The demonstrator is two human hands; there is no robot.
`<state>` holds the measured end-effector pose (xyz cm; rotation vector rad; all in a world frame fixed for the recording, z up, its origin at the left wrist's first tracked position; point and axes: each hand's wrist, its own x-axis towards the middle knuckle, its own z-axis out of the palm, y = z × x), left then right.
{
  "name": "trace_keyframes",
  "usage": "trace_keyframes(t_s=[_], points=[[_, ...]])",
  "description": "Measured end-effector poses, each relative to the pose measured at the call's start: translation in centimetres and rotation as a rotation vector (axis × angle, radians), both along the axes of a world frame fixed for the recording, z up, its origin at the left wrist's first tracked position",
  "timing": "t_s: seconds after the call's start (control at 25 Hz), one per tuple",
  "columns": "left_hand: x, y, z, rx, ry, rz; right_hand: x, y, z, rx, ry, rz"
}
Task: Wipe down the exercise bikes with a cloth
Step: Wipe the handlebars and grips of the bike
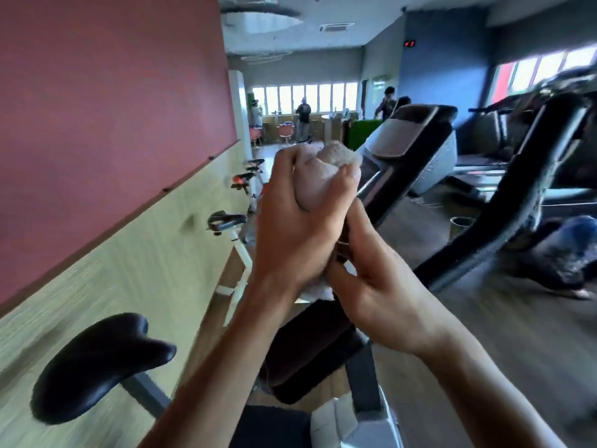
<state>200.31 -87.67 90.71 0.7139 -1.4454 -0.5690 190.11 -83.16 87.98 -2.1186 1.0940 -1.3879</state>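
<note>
Left hand [290, 221] gripped the bunched cloth [326, 169]; right hand [374, 286], just below, pinched its tail. Judged soft, light, compressible; best held wadded in the palm.

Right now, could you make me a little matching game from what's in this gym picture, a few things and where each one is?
Things:
1. cloth
2. saddle
3. red wall
4. console

Places:
A. upper left of the view
B. bunched in the left hand
C. lower left, near the camera
D. just right of the cloth, tilted

Pairs: 1-B, 2-C, 3-A, 4-D
</note>
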Motion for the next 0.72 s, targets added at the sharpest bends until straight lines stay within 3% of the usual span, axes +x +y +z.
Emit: trace_keyframes(t_s=[0.16,0.36,0.48,0.6,0.72], points=[[-4.2,-1.5,1.7,-0.085,0.047,-0.129,-3.3,3.1,0.1,-0.136,0.260,-0.515],[-10.5,-3.8,2.8,-0.036,-0.067,-0.237,-11.3,5.5,2.6,-0.137,0.129,-0.928],[-14.6,-3.1,2.1,0.018,-0.158,-0.260,-15.7,5.2,6.2,-0.180,0.220,-1.130],[-17.9,-1.6,1.7,-0.050,-0.187,-0.249,-17.8,3.9,9.8,-0.068,0.431,-1.137],[-20.2,-0.7,2.6,-0.177,-0.206,-0.057,-18.3,1.9,12.2,0.088,0.574,-0.978]])
